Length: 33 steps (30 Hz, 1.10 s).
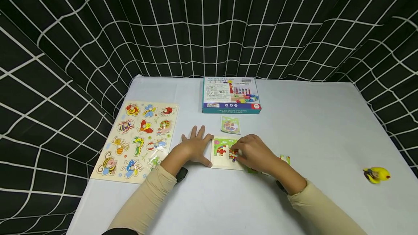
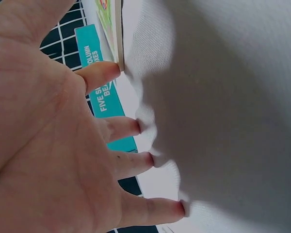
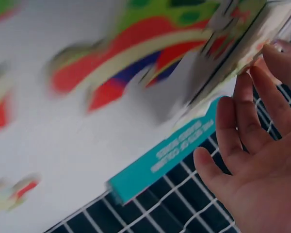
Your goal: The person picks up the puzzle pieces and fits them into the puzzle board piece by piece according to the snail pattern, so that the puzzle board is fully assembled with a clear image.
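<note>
One pale rectangular jigsaw board [image 1: 225,163]: align before pressing.
Left hand [image 1: 196,149] spread, bracing its edge; right hand [image 1: 254,152] pinching a red-printed flat piece [image 1: 232,154].

puzzle tray [image 1: 222,162] looked wooden, box [image 1: 217,96] was smooth printed card, surface [image 1: 320,130] looked matt woven cloth, yellow toy [image 1: 378,174] seemed plastic

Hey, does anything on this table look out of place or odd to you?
The yellow toy, perhaps a duck, seems a bit out of place: it is alone at the right, well away from the puzzle board. I see nothing spilled or damaged.
</note>
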Available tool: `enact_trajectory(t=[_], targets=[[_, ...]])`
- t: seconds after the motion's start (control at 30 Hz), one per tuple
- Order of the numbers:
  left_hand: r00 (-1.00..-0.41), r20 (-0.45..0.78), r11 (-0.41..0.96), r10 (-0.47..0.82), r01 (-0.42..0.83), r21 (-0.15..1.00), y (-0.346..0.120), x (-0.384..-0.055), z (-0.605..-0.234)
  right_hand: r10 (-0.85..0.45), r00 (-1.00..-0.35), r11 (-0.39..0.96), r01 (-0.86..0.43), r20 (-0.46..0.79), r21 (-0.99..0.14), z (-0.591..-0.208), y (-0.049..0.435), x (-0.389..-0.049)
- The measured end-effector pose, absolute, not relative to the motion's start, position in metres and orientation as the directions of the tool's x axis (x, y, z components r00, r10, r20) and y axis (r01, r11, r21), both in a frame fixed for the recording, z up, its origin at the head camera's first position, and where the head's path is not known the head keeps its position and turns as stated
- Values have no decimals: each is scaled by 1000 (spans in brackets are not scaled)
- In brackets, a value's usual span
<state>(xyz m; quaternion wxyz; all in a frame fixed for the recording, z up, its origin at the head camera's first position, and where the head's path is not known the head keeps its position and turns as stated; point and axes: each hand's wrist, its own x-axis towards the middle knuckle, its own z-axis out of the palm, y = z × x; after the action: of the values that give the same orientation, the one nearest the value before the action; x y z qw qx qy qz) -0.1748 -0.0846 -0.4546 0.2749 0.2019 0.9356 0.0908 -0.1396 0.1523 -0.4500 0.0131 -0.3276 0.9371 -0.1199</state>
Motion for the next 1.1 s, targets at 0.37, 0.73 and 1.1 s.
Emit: enact_trajectory(t=[0.37,0.73,1.1], targets=[[-766,-480,903,428,333,272,-84,-175,-455,-638,-765,747,-643,90,-168,-458,137,-145],[-767,-481,904,425,326,278,-84,-176,-453,-644,-764,753,-643,46,-143,-457,133,-151],[-767,-477,900,429,319,295,-84,-175,-453,-625,-781,759,-610,10,-227,-452,140,-147]])
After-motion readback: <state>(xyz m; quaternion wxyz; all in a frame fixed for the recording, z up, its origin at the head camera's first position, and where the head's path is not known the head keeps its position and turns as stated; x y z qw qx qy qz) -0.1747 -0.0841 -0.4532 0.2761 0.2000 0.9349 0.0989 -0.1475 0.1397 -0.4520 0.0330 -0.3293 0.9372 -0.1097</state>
